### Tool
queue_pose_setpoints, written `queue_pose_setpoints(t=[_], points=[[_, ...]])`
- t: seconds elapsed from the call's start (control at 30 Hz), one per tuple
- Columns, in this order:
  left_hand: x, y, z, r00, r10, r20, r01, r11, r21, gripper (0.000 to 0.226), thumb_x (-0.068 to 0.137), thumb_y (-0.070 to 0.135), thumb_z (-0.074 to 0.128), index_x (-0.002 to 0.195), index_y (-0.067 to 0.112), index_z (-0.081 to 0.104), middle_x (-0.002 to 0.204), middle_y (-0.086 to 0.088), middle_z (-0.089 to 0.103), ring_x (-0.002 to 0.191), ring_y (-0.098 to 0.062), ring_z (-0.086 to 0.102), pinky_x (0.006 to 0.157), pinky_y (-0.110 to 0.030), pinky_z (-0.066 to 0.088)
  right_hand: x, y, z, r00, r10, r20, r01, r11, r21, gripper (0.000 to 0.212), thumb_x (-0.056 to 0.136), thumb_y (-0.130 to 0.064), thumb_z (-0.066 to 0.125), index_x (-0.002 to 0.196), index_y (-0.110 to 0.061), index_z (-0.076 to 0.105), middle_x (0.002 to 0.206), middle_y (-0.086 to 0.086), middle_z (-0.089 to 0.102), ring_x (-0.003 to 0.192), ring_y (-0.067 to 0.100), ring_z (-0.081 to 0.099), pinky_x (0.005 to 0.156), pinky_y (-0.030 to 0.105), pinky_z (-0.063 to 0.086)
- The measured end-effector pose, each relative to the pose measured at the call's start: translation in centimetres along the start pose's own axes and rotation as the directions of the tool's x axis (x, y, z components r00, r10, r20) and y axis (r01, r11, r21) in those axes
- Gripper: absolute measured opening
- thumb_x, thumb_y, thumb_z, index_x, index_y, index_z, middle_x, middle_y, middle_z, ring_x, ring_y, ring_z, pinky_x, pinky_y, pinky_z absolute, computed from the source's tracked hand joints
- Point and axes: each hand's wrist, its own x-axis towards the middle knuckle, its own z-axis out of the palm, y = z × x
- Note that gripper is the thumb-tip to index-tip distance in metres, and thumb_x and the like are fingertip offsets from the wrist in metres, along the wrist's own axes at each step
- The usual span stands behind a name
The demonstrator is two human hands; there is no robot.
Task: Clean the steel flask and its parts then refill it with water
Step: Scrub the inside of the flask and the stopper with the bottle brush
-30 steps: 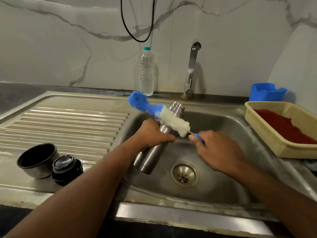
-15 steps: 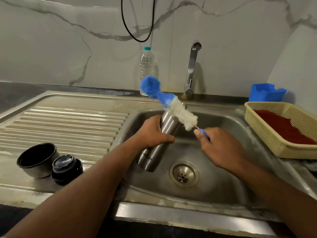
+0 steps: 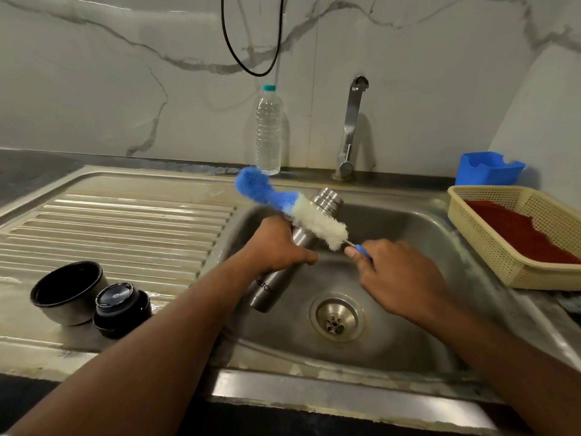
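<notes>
Over the sink basin [image 3: 408, 309], the left hand [image 3: 276, 243] grips the tilted steel flask [image 3: 283, 262] steady while the right hand [image 3: 399, 278] pinches the bottle brush [image 3: 308, 217] handle, laying bristles across its shoulder, apparently to scrub the outside.

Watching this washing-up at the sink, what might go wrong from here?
The left hand grips the tilted steel flask mid-air over the sink; if wet, it may slip and bang the basin. The right hand pinches only the tip of the bottle brush, so it might twist loose or flick water. The cup and cap stand near the counter's front edge, beside the left forearm.
</notes>
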Motion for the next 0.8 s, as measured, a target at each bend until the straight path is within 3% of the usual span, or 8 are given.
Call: queue_pose_setpoints(t=[0.13, 0.27, 0.37, 0.5, 0.6, 0.67, 0.8], points=[[0.2, -0.1, 0.1, 1.000, 0.001, -0.008, -0.001, 1.000, -0.009, 0.067, 0.065, 0.039, 0.095, 0.116, 0.016, 0.059, 0.104, 0.001, 0.064, 0.092, -0.016, 0.062, 0.073, -0.029, 0.053, 0.9, 0.8, -0.1, 0.994, 0.074, -0.075, -0.068, 0.995, 0.073, 0.053, 0.105, -0.057, 0.037, 0.071, -0.020, 0.050, 0.062, -0.003, 0.055, 0.061, 0.020, 0.056, 0.058, 0.037, 0.043], [0.2, 0.2, 0.1, 0.999, -0.022, 0.041, 0.025, 0.998, -0.062, 0.067, 0.069, 0.033, 0.092, 0.123, 0.016, 0.055, 0.109, -0.001, 0.064, 0.097, -0.017, 0.063, 0.080, -0.031, 0.057, 0.6, 0.9, 0.0, 0.999, 0.021, -0.048, -0.018, 0.998, 0.055, 0.054, 0.106, -0.055, 0.040, 0.067, -0.019, 0.050, 0.059, -0.002, 0.055, 0.057, 0.018, 0.055, 0.054, 0.034, 0.038], [0.1, 0.6, -0.1, 0.995, -0.029, 0.098, 0.041, 0.992, -0.122, 0.071, 0.063, 0.042, 0.085, 0.122, 0.016, 0.056, 0.109, -0.003, 0.065, 0.096, -0.020, 0.065, 0.085, -0.038, 0.060, 0.9, 1.2, -0.3, 0.996, 0.057, -0.064, -0.049, 0.992, 0.112, 0.053, 0.106, -0.055, 0.039, 0.066, -0.021, 0.047, 0.059, -0.002, 0.054, 0.057, 0.019, 0.054, 0.055, 0.034, 0.037], [0.1, 0.5, 0.0, 0.994, -0.009, 0.107, 0.026, 0.988, -0.154, 0.052, 0.074, 0.031, 0.088, 0.115, 0.017, 0.059, 0.103, -0.002, 0.068, 0.089, -0.014, 0.068, 0.076, -0.028, 0.059, 0.4, 0.6, 0.1, 1.000, -0.003, -0.003, 0.003, 0.998, 0.062, 0.053, 0.106, -0.055, 0.042, 0.066, -0.020, 0.051, 0.058, -0.001, 0.056, 0.057, 0.018, 0.056, 0.055, 0.037, 0.045], [0.1, 0.3, -0.1, 0.998, 0.006, 0.063, 0.000, 0.996, -0.090, 0.056, 0.073, 0.035, 0.090, 0.116, 0.016, 0.060, 0.104, 0.000, 0.065, 0.091, -0.015, 0.064, 0.076, -0.030, 0.057, 1.0, 1.2, -0.2, 0.996, 0.083, -0.033, -0.077, 0.986, 0.147, 0.055, 0.106, -0.054, 0.040, 0.063, -0.020, 0.047, 0.058, -0.001, 0.054, 0.060, 0.022, 0.055, 0.057, 0.037, 0.040], [0.2, 0.4, 0.0, 0.998, 0.000, 0.055, 0.003, 0.998, -0.056, 0.057, 0.071, 0.039, 0.091, 0.114, 0.015, 0.061, 0.102, -0.001, 0.066, 0.090, -0.017, 0.064, 0.078, -0.033, 0.059, 0.9, 1.4, 0.1, 0.998, 0.054, -0.029, -0.049, 0.986, 0.157, 0.055, 0.105, -0.055, 0.040, 0.062, -0.020, 0.046, 0.057, -0.001, 0.052, 0.058, 0.023, 0.054, 0.057, 0.039, 0.043], [0.3, 0.3, 0.2, 0.999, -0.019, 0.041, 0.020, 0.999, -0.029, 0.058, 0.070, 0.039, 0.092, 0.113, 0.018, 0.058, 0.099, 0.003, 0.062, 0.088, -0.012, 0.061, 0.070, -0.025, 0.052, 1.0, 1.6, -0.1, 0.998, 0.050, -0.041, -0.046, 0.993, 0.110, 0.056, 0.105, -0.057, 0.040, 0.063, -0.021, 0.046, 0.056, -0.002, 0.052, 0.057, 0.021, 0.054, 0.058, 0.039, 0.047]])
